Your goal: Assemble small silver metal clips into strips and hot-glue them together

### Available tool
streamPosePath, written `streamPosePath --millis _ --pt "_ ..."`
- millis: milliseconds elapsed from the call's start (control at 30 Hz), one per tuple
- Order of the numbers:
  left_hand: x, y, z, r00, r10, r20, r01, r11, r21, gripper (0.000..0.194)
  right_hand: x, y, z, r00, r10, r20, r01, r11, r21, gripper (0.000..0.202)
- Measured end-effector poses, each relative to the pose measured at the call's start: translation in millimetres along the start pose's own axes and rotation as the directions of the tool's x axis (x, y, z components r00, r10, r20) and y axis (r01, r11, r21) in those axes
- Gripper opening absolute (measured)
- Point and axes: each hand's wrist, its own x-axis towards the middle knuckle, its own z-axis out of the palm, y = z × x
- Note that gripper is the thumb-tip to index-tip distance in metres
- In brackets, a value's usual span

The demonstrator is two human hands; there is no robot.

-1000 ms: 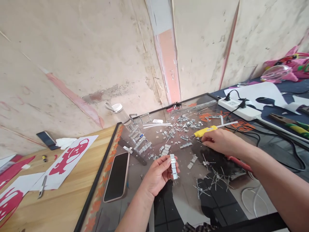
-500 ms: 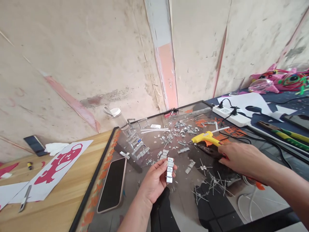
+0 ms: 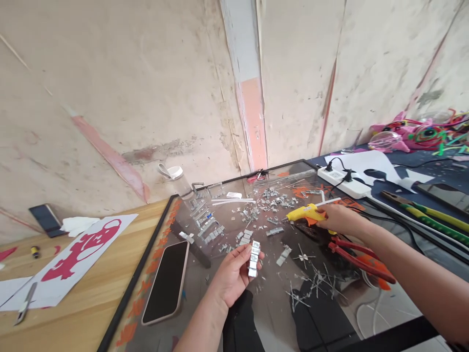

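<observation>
1. A short strip of small metal clips (image 3: 253, 255) is pinched between the thumb and fingertips of the left hand (image 3: 231, 276), just above the glass-topped board (image 3: 271, 303).
2. The yellow glue gun (image 3: 306, 213) is gripped by the closed fingers of the right hand (image 3: 339, 220), its nozzle pointed toward the clip strip.
3. Red-handled pliers (image 3: 357, 256) are seen lying on the board, just beside the right wrist.
4. Loose metal clips (image 3: 267, 205) are scattered on the board beyond the strip.
5. A phone (image 3: 166, 282) is laid face up on the board, left of the left hand.
6. A white power strip (image 3: 344, 182) is placed past the glue gun, at the board's far edge.
</observation>
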Motion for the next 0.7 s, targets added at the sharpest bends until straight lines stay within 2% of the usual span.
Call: streamPosePath --millis 67,167,300,333,400,467,500,567,633,700 --pt "-1.0 0.9 0.3 1.000 0.007 -0.006 -0.007 1.000 -0.020 0.022 13.2 -6.3 3.6 1.000 0.009 0.030 -0.010 0.999 0.043 0.014" --pt "-1.6 0.8 0.7 1.000 0.015 -0.008 -0.016 0.998 -0.063 0.023 18.7 -19.8 -2.6 0.998 -0.006 0.055 -0.002 0.989 0.149 0.012" --pt "0.0 -0.3 -1.5 1.000 0.022 0.008 -0.021 0.994 -0.112 0.021 6.1 -45.0 -18.0 0.984 -0.145 0.104 0.099 0.927 0.361 0.025" --pt "0.5 -0.3 -2.4 1.000 0.025 0.016 -0.023 0.993 -0.120 0.020 1.6 -51.3 -19.4 0.970 -0.203 0.131 0.125 0.886 0.447 0.029" --pt "1.1 0.2 -3.9 0.999 0.033 0.034 -0.028 0.991 -0.128 0.019 -6.6 -61.7 -17.4 0.899 -0.384 0.211 0.110 0.664 0.739 0.038" --pt "1.2 1.0 -4.7 0.998 0.046 0.043 -0.040 0.992 -0.122 0.019 -12.3 -68.2 -10.3 0.832 -0.498 0.244 0.058 0.517 0.854 0.038" --pt "1.1 1.4 -4.8 0.998 0.052 0.041 -0.047 0.992 -0.113 0.020 -14.1 -69.8 -5.8 0.826 -0.509 0.243 0.035 0.477 0.878 0.036" --pt "0.8 2.0 -4.5 0.998 0.060 0.027 -0.058 0.994 -0.091 0.020 -16.3 -70.7 2.9 0.844 -0.477 0.245 -0.014 0.437 0.899 0.036" --pt "0.5 2.1 -3.9 0.998 0.058 0.012 -0.057 0.996 -0.073 0.022 -17.8 -69.8 8.5 0.860 -0.432 0.272 -0.060 0.444 0.894 0.041" --pt "0.2 1.7 -3.2 0.999 0.047 0.000 -0.047 0.997 -0.061 0.025 -19.5 -69.0 9.5 0.851 -0.425 0.309 -0.074 0.486 0.871 0.045"
